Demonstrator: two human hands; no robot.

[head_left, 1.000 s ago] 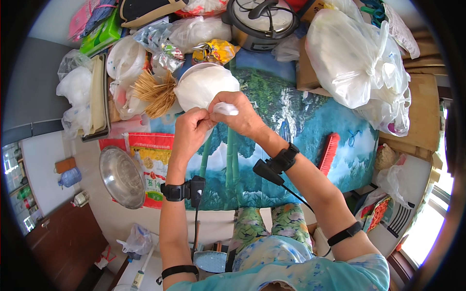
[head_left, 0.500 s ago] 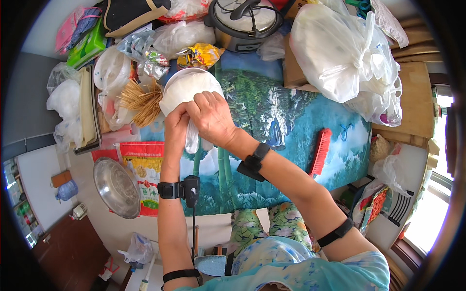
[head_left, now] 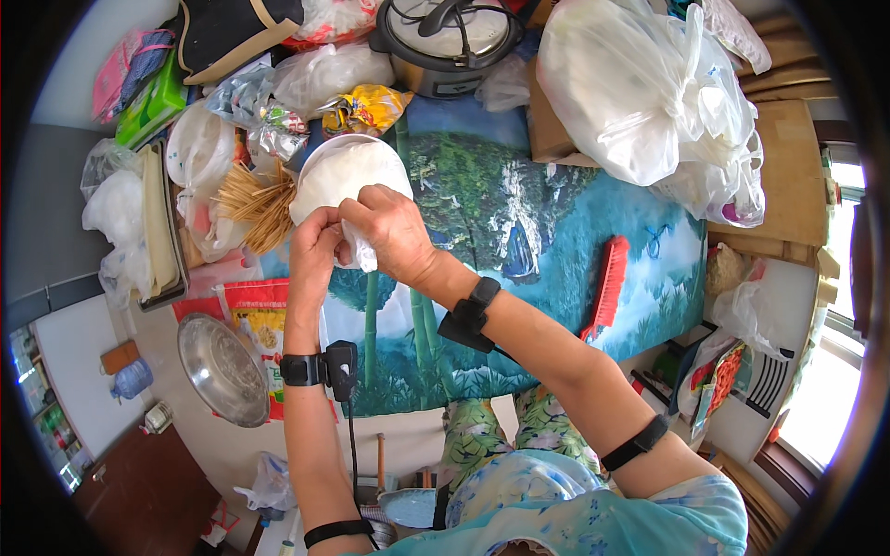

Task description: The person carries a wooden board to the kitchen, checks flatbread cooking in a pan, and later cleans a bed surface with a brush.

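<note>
A soft white bag (head_left: 345, 178) bulges in a white round bowl (head_left: 395, 157) at the upper middle of the table. My left hand (head_left: 315, 243) pinches the near end of the bag, its thumb and forefinger drawn together. Beside it, my right hand (head_left: 393, 233) has its fingers curled round the same gathered end. A crumpled white tail (head_left: 359, 252) shows between the two hands. What fills the bag cannot be made out. Just left of the bowl lies a bundle of thin wooden sticks (head_left: 254, 209).
A metal basin (head_left: 222, 371) and a red-and-yellow printed bag (head_left: 261, 310) are at the left edge. The red brush (head_left: 607, 289) lies on the right of the patterned tablecloth (head_left: 445, 345). A cooker (head_left: 451, 51) and a big white plastic bag (head_left: 616, 102) stand at the back.
The white tail that hung long below my hands is now bunched up between them. My left fingers have shifted on the bag's end, and the whole view has moved slightly.
</note>
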